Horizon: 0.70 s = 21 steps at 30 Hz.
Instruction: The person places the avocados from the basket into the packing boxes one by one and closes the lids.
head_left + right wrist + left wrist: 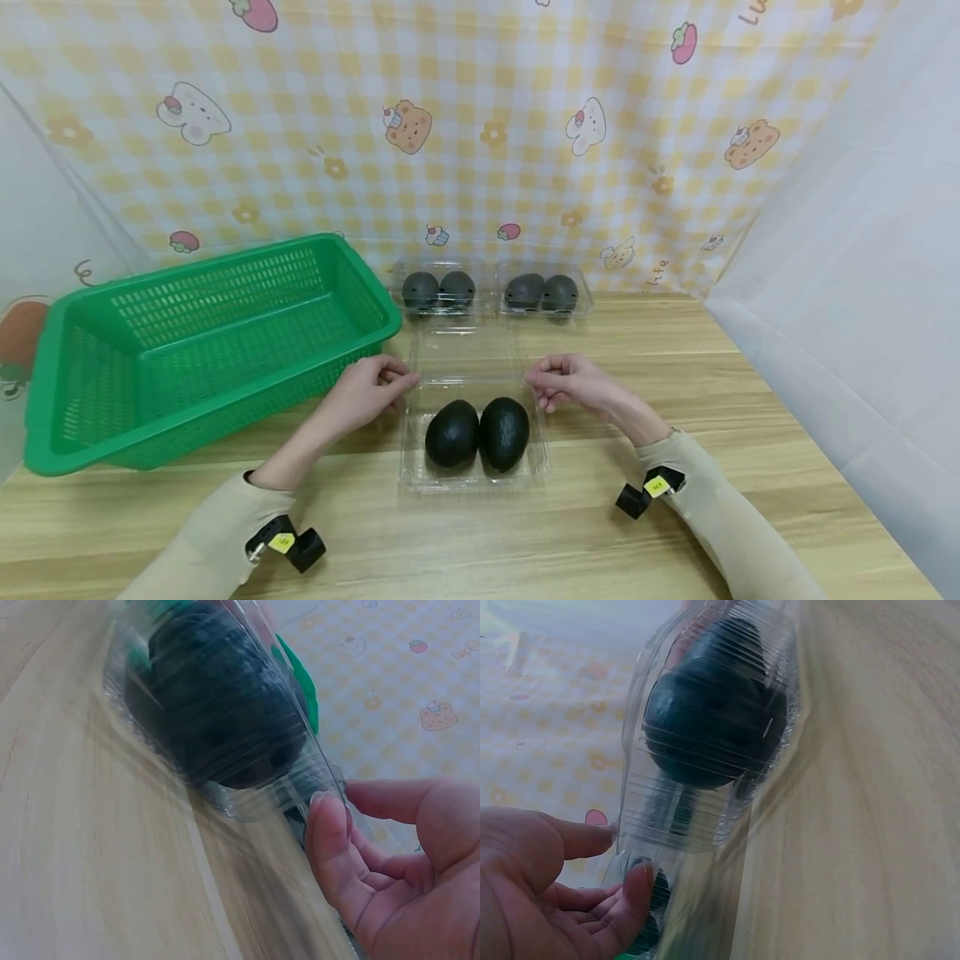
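Note:
A clear plastic clamshell box [476, 483] rests on the wooden table in front of me, its lid [468, 354] folded back and away. Inside its tray lie two dark green avocados, one on the left [452, 435] and one on the right [505, 433], side by side. My left hand [367, 390] pinches the box's left edge near the fold, thumb and fingers curled. On the opposite edge, my right hand [573, 383] pinches the plastic [339, 776] between thumb and forefinger. Through the ribbed side wall [682, 836] an avocado shows in the left wrist view.
A large green slotted basket [225, 412] stands left, its right end close to my left hand. Behind the opened lid sit two clear boxes, left [437, 307] and right [545, 307], each holding two avocados. A yellow checked cloth [480, 167] hangs behind the table.

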{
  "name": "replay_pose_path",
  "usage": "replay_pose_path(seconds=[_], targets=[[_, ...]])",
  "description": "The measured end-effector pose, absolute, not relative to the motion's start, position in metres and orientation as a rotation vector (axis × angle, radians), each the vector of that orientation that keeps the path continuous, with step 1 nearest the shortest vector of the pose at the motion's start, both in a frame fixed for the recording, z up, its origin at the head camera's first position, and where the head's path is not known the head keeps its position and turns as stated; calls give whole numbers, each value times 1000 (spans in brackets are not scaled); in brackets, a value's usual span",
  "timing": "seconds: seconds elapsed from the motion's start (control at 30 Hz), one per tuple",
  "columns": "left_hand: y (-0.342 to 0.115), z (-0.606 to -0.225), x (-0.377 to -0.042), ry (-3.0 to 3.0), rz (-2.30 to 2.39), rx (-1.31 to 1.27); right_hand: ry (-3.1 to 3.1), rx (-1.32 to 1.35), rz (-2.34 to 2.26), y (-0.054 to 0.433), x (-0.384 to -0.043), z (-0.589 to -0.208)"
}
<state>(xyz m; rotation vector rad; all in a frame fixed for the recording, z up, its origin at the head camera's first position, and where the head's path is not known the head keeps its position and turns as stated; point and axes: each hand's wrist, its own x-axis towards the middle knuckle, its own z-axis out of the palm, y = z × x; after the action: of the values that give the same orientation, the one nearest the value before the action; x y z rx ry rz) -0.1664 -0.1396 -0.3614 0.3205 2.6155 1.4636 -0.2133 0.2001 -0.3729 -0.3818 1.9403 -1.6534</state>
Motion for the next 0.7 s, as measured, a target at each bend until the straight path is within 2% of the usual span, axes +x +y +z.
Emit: replay_pose_path(seconds=[0.7], targets=[[-147,-354,-165,2477,1480,349,1898,-452,-1542,207,-213,-367]])
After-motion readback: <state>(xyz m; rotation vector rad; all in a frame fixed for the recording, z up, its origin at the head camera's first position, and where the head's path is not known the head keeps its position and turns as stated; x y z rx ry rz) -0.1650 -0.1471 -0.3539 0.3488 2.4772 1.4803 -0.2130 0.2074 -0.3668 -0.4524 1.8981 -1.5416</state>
